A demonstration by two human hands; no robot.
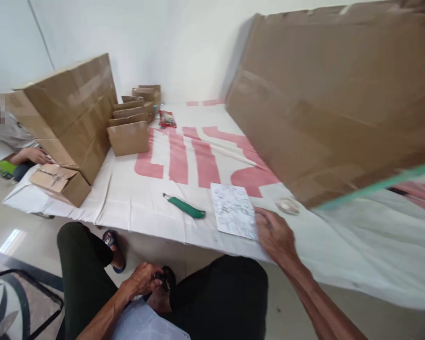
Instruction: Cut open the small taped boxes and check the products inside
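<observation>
A white sheet (233, 210) with grey printed patterns lies near the table's front edge. My right hand (274, 233) is closed on its right side, with the thumb and fingers partly hidden. Lower down, between my knees, my left hand (143, 279) hangs off the table with its fingers curled together. Whether anything is inside them I cannot make out. To the left of the sheet rests a green utility knife (186, 206), touched by neither hand. Just beyond my right hand is a small clear plastic packet (287, 205), its contents blurred.
A big cardboard box (333, 94) leans over the table's right side. Stacked cartons (74, 104), a small carton (62, 184) and several open cardboard trays (129, 138) stand left. A red packet (167, 119) lies behind. Another person's hand (35, 155) shows at far left.
</observation>
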